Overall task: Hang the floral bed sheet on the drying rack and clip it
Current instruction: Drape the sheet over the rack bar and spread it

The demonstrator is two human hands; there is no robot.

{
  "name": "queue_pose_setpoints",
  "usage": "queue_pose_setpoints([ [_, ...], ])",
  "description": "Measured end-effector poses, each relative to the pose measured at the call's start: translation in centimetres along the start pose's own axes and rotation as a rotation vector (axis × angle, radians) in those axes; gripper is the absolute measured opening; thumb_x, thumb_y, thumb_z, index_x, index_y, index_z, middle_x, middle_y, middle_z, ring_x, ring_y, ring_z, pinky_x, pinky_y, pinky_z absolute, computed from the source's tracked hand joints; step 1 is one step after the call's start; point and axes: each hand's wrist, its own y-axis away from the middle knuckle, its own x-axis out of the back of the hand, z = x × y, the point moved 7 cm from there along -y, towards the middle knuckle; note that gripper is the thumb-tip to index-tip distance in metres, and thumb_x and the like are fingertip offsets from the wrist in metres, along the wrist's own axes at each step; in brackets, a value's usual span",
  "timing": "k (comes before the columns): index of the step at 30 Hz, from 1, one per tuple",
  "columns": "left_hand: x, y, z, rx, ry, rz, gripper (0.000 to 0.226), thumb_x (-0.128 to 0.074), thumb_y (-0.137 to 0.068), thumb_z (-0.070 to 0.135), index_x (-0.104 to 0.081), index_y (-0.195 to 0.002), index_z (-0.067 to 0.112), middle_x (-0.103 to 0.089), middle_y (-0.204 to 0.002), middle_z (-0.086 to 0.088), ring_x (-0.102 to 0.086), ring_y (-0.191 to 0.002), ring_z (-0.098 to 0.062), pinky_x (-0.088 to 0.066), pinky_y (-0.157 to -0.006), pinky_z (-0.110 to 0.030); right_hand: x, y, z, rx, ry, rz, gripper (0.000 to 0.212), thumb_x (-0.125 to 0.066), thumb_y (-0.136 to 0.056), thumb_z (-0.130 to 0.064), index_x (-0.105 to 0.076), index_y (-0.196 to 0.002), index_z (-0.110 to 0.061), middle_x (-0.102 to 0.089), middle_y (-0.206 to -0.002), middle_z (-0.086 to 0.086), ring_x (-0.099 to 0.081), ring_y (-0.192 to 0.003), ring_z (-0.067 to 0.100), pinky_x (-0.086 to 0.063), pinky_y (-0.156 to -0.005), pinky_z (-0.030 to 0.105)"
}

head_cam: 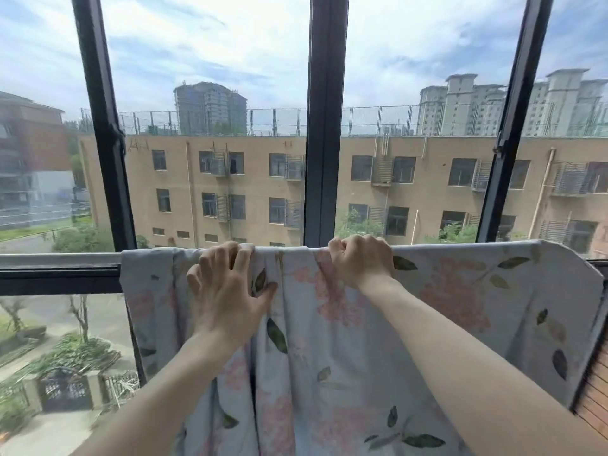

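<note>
Left hand (pixel 227 291) was open: fingers spread, fingertips curling lightly over the top fold of the floral bed sheet (pixel 362 340), palm flat against the cloth, thumb pressed out toward the right. Not a pinch, more of a press and smooth.

Right hand (pixel 362 261) was closed in a fist on the sheet's top edge, knuckles up, fingers wrapped over the fold and gripping cloth; can't tell whether the rail was in that grip too. It sat just right of the left hand, both at the top of the sheet.

Sheet was draped over a horizontal rail (pixel 59 258), hanging down on the near side. Pale blue-grey with pink blossoms and dark green leaves. Cloth bunched into vertical folds under and left of the left hand, flatter to the right of the right hand. The sheet's right end wrapped a corner of the rack.

Left of the sheet the rail was bare. Behind the sheet: dark window frame (pixel 325 126) and glass. Through it, a tan multi-storey building (pixel 256 185), towers further back, cloudy sky.
</note>
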Motion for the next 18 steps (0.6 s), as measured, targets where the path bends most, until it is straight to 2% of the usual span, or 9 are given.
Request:
queue_pose_setpoints([
  [3,0.8,-1.3,0.1,-0.087,0.038,0.078,0.036,-0.078,-0.088,0.034,-0.07,-0.122,0.03,-0.06,-0.116,0.007,-0.053,-0.113,-0.024,-0.037,-0.094,-0.047,0.3,0.2,-0.1,-0.001,0.008,-0.023,0.055,-0.032,-0.1,-0.044,-0.049,-0.054,-0.02,-0.057,-0.068,0.006,-0.057,-0.075,0.033,-0.04,-0.079,0.039],
  [6,1.8,-2.9,-0.2,-0.141,0.046,0.073,0.013,-0.079,-0.087,0.02,-0.078,-0.098,0.027,-0.068,-0.096,0.011,-0.064,-0.091,-0.022,-0.037,-0.084,-0.041,0.6,0.4,-0.4,0.007,0.022,-0.058,0.052,-0.032,-0.101,-0.042,-0.046,-0.055,-0.022,-0.065,-0.078,0.011,-0.054,-0.078,0.032,-0.041,-0.086,0.04],
  [9,2.9,-4.0,0.0,-0.234,0.044,-0.008,0.01,-0.078,-0.084,0.009,-0.075,-0.083,0.019,-0.068,-0.085,0.007,-0.065,-0.08,-0.021,-0.046,-0.072,-0.035,0.7,0.3,-0.8,0.004,0.02,-0.1,0.052,-0.032,-0.1,-0.043,-0.048,-0.056,-0.021,-0.07,-0.084,0.012,-0.057,-0.08,0.033,-0.04,-0.079,0.038],
  [12,3.6,-5.2,0.2,-0.233,0.048,-0.122,0.014,-0.071,-0.086,0.002,-0.074,-0.083,0.015,-0.067,-0.085,0.003,-0.062,-0.077,-0.02,-0.042,-0.065,-0.03,0.6,0.2,-1.3,0.004,0.028,-0.126,0.052,-0.032,-0.1,-0.044,-0.054,-0.059,-0.019,-0.07,-0.086,0.012,-0.058,-0.082,0.033,-0.038,-0.077,0.038],
  [15,5.5,-7.4,-1.3,-0.151,0.069,-0.194,0.018,-0.067,-0.085,-0.001,-0.074,-0.086,0.016,-0.07,-0.086,0.001,-0.063,-0.079,-0.02,-0.052,-0.07,-0.034,0.8,0.2,-0.8,0.004,0.045,-0.125,0.055,-0.03,-0.1,-0.046,-0.065,-0.068,-0.017,-0.072,-0.088,0.012,-0.06,-0.083,0.033,-0.039,-0.076,0.037],
  [18,9.3,-10.9,-3.9,-0.053,0.039,-0.136,0.019,-0.069,-0.083,-0.001,-0.075,-0.09,0.016,-0.072,-0.085,-0.002,-0.065,-0.081,-0.021,-0.057,-0.078,-0.038,1.1,0.0,0.5,-0.004,0.064,-0.125,0.059,-0.028,-0.099,-0.048,-0.072,-0.077,-0.015,-0.073,-0.092,0.013,-0.061,-0.084,0.032,-0.041,-0.076,0.038],
])
